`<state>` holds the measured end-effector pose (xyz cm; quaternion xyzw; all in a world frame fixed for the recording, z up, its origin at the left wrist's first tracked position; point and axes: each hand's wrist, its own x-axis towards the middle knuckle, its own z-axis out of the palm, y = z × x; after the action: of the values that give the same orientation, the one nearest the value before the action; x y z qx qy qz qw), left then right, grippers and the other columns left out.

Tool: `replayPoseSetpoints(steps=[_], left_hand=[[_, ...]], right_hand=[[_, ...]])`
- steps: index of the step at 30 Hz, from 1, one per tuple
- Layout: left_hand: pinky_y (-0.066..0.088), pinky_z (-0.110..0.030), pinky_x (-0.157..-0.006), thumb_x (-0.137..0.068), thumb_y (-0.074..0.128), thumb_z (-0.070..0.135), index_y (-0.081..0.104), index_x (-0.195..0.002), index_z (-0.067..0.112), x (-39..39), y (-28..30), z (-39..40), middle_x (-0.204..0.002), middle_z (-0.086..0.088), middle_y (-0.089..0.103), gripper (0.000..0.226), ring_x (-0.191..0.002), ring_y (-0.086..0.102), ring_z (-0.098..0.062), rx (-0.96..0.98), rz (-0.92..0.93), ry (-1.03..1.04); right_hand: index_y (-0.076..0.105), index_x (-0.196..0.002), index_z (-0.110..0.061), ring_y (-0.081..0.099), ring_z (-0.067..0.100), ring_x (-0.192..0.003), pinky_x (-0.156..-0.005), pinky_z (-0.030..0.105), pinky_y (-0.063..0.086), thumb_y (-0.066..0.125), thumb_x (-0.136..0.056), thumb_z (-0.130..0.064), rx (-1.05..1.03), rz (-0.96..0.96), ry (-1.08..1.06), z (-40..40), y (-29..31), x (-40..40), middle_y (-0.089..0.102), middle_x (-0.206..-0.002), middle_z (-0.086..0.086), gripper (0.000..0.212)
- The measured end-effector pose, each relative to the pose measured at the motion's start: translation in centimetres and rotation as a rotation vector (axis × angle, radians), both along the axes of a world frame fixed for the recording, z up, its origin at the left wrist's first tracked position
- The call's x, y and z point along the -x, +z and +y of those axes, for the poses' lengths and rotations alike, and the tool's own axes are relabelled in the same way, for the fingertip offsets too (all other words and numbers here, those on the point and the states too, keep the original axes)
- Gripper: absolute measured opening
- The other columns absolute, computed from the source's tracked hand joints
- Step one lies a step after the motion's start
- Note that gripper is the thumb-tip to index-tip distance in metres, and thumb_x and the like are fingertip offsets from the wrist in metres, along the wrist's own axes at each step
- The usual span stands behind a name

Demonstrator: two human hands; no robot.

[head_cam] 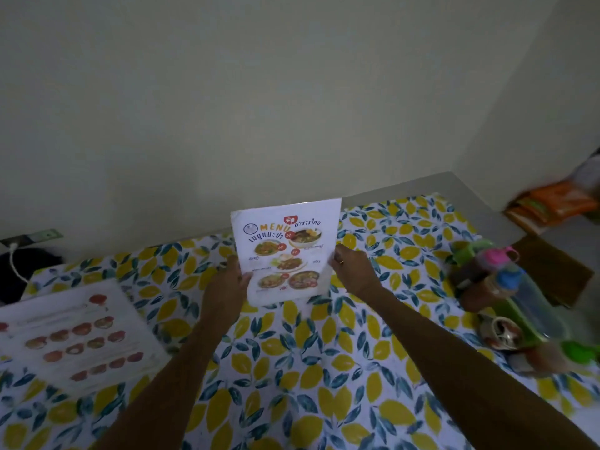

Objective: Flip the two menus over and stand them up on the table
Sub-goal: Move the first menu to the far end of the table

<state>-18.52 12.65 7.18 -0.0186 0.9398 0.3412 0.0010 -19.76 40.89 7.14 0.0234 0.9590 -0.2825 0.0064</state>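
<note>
A white menu [285, 245] with food photos and an orange "MENU" heading stands upright near the middle of the table [324, 368], printed side facing me. My left hand [227, 284] grips its lower left edge and my right hand [352, 267] holds its right edge. Its bottom edge sits at the lemon-print tablecloth. A second menu [74, 336] with rows of red dish pictures lies flat at the left, printed side up and blurred, with neither hand on it.
A green caddy [516, 306] with sauce bottles and coloured caps stands at the right side of the table. Orange packets [552, 203] lie beyond the right corner. A pale wall runs close behind the table; a dark object and white cord [14, 264] sit far left.
</note>
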Motion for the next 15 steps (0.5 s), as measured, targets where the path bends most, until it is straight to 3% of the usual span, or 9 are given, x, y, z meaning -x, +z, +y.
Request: replayPoseSetpoints(steps=[3,8,13,15], left_hand=[[0.045,-0.029,-0.062,-0.095,0.062,0.024,0.053,-0.124,0.008,2.2,1.1,6.1,-0.107,-0.011,0.073,0.034,-0.084,0.07,-0.028,-0.014,0.06,-0.08],[0.057,-0.036,-0.067,-0.093,0.063,0.029,0.057,-0.12,0.014,7.5,2.0,18.7,-0.106,-0.007,0.075,0.032,-0.082,0.072,-0.023,-0.061,0.127,-0.103],[0.059,-0.039,-0.071,-0.092,0.063,0.027,0.054,-0.127,0.017,11.5,2.1,31.2,-0.109,-0.007,0.075,0.037,-0.088,0.073,-0.024,-0.109,0.117,-0.114],[0.057,-0.035,-0.066,-0.093,0.063,0.026,0.053,-0.128,0.015,12.8,1.9,34.8,-0.105,-0.009,0.076,0.038,-0.085,0.073,-0.026,-0.105,0.126,-0.114]], right_hand=[[0.061,-0.093,-0.004,0.066,0.035,-0.082,-0.063,0.031,0.042,0.058,-0.094,-0.022,-0.047,0.03,0.029,7.1,1.8,2.4,0.072,-0.09,0.018,0.019],[0.063,-0.096,-0.004,0.067,0.035,-0.085,-0.068,0.038,0.05,0.059,-0.093,-0.026,-0.12,0.081,0.055,20.5,4.2,7.7,0.073,-0.095,0.016,0.022],[0.063,-0.092,-0.002,0.065,0.04,-0.088,-0.076,0.041,0.05,0.063,-0.09,-0.022,-0.165,0.076,0.021,32.3,5.3,12.0,0.073,-0.092,0.02,0.02],[0.064,-0.093,-0.003,0.066,0.038,-0.086,-0.074,0.038,0.05,0.063,-0.089,-0.022,-0.139,0.057,-0.005,36.0,5.1,13.2,0.074,-0.091,0.018,0.02]])
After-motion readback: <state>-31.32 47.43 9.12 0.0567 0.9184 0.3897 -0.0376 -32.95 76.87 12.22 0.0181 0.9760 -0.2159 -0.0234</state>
